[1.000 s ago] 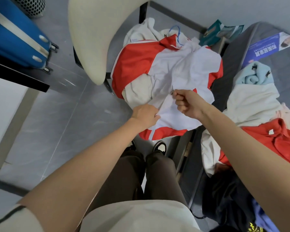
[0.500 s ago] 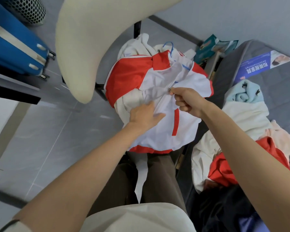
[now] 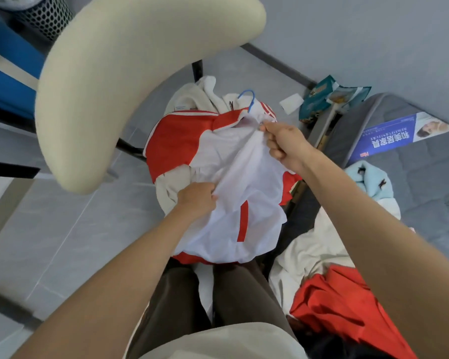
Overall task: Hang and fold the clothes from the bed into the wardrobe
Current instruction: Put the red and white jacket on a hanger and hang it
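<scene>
On the chair [image 3: 127, 86] in front of me lies the red and white jacket [image 3: 244, 182], on top of some cream clothes [image 3: 192, 99], and the blue hook of a hanger [image 3: 248, 95] comes out at its collar. My left hand [image 3: 196, 200] grips a fold of the white front, low on the jacket, with the fingers curled into the cloth. My right hand [image 3: 283, 143] is closed in a pinch just under the collar. I think it holds the zip pull or the front edge, but what is between the fingertips is too small to tell. The step in hand, as I judge it, is to close and straighten the front so that the jacket sits well on the hanger. To do it well, the left hand should pull the cloth down and flat, so the line between both hands is tight, while the right hand goes straight toward the collar, not sideways. I should take care that the hanger does not slip from the shoulders. On the bed [image 3: 425, 182] at my right lie more clothes: a red garment [image 3: 342, 307], a cream garment [image 3: 309, 252] and a light blue garment [image 3: 368, 182]. The wardrobe is not in view.
</scene>
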{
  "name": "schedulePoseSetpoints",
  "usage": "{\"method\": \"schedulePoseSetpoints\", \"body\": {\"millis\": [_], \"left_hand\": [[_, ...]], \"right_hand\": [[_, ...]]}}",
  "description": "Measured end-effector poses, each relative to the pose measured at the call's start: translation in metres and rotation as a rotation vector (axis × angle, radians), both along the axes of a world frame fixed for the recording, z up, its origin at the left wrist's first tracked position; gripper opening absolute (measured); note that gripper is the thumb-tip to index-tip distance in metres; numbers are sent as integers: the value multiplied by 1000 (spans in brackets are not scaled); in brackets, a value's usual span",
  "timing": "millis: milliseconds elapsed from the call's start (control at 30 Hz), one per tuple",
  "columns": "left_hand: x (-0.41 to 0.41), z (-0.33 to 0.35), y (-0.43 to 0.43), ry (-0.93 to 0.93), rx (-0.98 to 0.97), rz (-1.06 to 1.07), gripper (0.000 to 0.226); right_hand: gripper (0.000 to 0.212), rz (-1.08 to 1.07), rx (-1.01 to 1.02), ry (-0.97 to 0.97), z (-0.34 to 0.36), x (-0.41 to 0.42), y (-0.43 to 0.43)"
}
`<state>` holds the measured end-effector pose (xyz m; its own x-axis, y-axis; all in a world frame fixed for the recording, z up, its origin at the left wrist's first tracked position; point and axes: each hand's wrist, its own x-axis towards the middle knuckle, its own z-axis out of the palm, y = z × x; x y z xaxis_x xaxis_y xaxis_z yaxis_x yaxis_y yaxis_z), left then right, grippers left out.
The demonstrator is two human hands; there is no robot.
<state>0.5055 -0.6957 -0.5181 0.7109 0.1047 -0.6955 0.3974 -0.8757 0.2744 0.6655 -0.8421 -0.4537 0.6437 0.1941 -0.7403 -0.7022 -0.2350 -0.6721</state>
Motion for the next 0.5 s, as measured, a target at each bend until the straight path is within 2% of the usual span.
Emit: {"method": "schedulePoseSetpoints", "body": {"millis": [200, 333, 400, 500], "left_hand": [[23, 0, 15, 228, 37, 87, 25], [32, -1, 18, 340, 105, 24, 28], [44, 1, 13, 183, 143, 9, 34], [78, 5, -6, -183, 36, 109, 40]], "right_hand": [[26, 56, 5, -82, -1, 26, 11], [31, 200, -79, -209, -7, 27, 16], [30, 236, -102, -195, -11, 27, 17], [29, 276, -119, -153, -18, 32, 14]]}}
